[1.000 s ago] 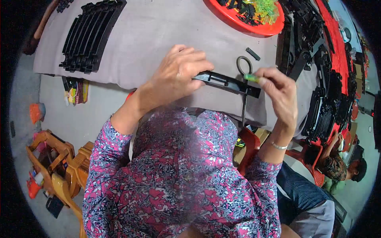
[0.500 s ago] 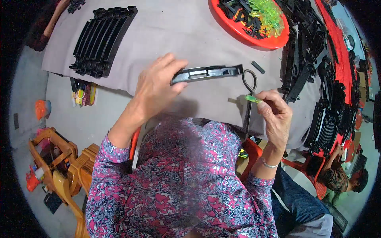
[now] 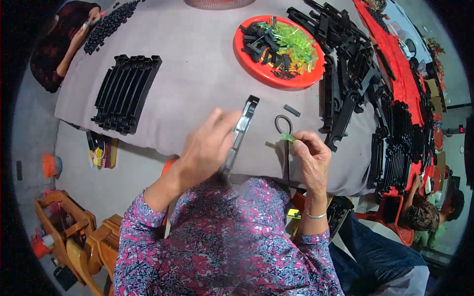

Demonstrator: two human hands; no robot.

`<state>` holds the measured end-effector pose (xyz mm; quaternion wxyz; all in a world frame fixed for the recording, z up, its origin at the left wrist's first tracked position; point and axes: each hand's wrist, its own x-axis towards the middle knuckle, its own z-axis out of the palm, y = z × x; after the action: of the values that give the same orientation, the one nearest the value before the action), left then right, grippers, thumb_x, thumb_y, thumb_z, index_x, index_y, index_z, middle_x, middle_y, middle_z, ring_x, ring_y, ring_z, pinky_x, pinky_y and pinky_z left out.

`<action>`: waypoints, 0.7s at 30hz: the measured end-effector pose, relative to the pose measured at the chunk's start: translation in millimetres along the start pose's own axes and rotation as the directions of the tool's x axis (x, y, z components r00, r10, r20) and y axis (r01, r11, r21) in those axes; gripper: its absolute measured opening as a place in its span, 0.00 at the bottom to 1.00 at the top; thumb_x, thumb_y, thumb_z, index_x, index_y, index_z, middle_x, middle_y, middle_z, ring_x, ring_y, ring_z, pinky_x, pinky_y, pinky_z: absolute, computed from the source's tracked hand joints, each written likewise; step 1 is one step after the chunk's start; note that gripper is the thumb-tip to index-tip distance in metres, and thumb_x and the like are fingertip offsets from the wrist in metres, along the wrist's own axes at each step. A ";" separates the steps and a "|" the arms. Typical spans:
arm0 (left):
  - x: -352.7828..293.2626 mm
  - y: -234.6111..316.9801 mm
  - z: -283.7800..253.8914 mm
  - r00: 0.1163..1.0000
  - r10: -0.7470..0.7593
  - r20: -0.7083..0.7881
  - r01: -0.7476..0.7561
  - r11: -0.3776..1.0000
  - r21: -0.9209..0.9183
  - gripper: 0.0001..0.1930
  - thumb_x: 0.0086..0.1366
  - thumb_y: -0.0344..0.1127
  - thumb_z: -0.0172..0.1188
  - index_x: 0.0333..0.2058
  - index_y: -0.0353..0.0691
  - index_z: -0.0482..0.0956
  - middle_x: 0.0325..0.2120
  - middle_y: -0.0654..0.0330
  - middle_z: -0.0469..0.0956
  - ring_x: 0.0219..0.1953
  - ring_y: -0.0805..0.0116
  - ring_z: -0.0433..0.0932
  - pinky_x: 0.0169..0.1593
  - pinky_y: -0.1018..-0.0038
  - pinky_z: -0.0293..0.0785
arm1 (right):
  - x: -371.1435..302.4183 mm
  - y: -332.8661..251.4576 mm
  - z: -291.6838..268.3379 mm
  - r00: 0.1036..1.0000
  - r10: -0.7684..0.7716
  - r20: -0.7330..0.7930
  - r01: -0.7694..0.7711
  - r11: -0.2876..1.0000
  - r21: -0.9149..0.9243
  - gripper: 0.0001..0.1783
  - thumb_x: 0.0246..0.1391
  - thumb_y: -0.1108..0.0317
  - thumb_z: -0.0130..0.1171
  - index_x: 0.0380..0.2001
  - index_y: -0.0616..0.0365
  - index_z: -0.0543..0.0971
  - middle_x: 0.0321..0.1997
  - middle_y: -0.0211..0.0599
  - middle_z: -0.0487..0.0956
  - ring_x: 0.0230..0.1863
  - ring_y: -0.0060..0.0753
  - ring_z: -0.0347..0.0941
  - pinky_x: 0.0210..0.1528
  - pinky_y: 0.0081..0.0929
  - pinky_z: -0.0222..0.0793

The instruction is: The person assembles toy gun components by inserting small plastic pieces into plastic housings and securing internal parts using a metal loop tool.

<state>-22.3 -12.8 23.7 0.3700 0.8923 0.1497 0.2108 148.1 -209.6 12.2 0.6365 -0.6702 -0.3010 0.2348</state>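
My left hand [image 3: 210, 145] is closed around a long black plastic strip part [image 3: 241, 129], blurred a little by motion and tilted upright over the table's near edge. Between the thumb and fingers of my right hand [image 3: 312, 155] is a small translucent green plastic piece [image 3: 288, 137]. Just behind that piece rises a dark metal rod with a looped end [image 3: 283, 118], standing at the table edge. A short black bar [image 3: 292, 110] lies on the cloth beyond the loop.
A red tray [image 3: 247, 65] of black, green and orange pieces sits far right of centre. Black plastic parts [image 3: 345, 79] are heaped on the right. A row of similar black strips [image 3: 126, 93] lies left. One person [image 3: 74, 44] handles things far left; another [image 3: 427, 212] sits right.
The long black part has swung from level to nearly upright in my left hand. My right hand still pinches the green piece. The view has shifted, showing more of the table's far side.
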 end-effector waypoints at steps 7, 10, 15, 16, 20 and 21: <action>44.0 -31.9 15.4 0.856 0.430 0.286 -0.504 0.818 0.278 0.14 0.61 0.29 0.52 0.46 0.45 0.77 0.59 0.56 0.69 0.65 0.51 0.63 0.63 0.54 0.64 | -5.2 -4.4 -2.3 0.992 0.103 -0.067 -0.097 0.991 0.090 0.09 0.59 0.71 0.62 0.40 0.64 0.80 0.34 0.29 0.78 0.31 0.18 0.70 0.35 0.18 0.67; 52.4 -36.6 8.9 0.787 0.484 0.382 -0.598 0.752 0.278 0.09 0.60 0.30 0.53 0.39 0.45 0.78 0.53 0.57 0.71 0.64 0.52 0.64 0.63 0.53 0.62 | -7.4 -1.5 -3.0 0.994 0.088 -0.063 -0.080 0.990 0.117 0.09 0.59 0.70 0.62 0.40 0.64 0.80 0.34 0.29 0.78 0.31 0.19 0.70 0.35 0.18 0.67; 49.7 -46.7 -7.9 0.815 0.427 0.393 -0.547 0.791 0.276 0.10 0.50 0.29 0.62 0.34 0.43 0.80 0.34 0.60 0.75 0.53 0.57 0.71 0.62 0.51 0.60 | -9.9 -3.5 -4.2 0.991 0.130 -0.031 -0.122 0.973 0.198 0.10 0.58 0.71 0.63 0.40 0.64 0.79 0.34 0.30 0.78 0.31 0.19 0.70 0.35 0.18 0.66; 45.0 -45.0 -10.0 0.839 0.361 0.407 -0.489 0.829 0.272 0.15 0.47 0.29 0.64 0.37 0.44 0.80 0.33 0.62 0.74 0.48 0.59 0.74 0.61 0.53 0.63 | -11.7 -3.7 -5.1 0.990 0.143 -0.012 -0.136 0.961 0.240 0.09 0.57 0.73 0.63 0.40 0.64 0.80 0.34 0.28 0.79 0.32 0.18 0.70 0.36 0.17 0.67; 27.1 -43.5 -1.3 0.919 0.241 0.311 -0.300 0.941 0.154 0.15 0.47 0.30 0.65 0.37 0.39 0.80 0.29 0.58 0.73 0.39 0.56 0.74 0.50 0.58 0.69 | -13.3 -16.7 1.5 0.992 0.124 -0.012 -0.120 0.980 0.158 0.08 0.56 0.78 0.60 0.39 0.64 0.80 0.36 0.26 0.79 0.36 0.16 0.72 0.40 0.16 0.67; 23.6 -47.3 0.4 0.934 0.251 0.253 -0.288 0.950 0.123 0.15 0.47 0.31 0.65 0.36 0.38 0.80 0.28 0.57 0.72 0.36 0.55 0.73 0.44 0.59 0.69 | -10.4 -20.0 10.5 0.989 0.140 -0.049 -0.136 0.988 0.066 0.08 0.55 0.79 0.59 0.39 0.65 0.80 0.36 0.26 0.79 0.35 0.15 0.72 0.40 0.16 0.67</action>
<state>-6.9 29.2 -4.6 0.2807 0.9495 -0.0028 0.1403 131.3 -209.2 30.6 0.6472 -0.6752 -0.2293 0.2696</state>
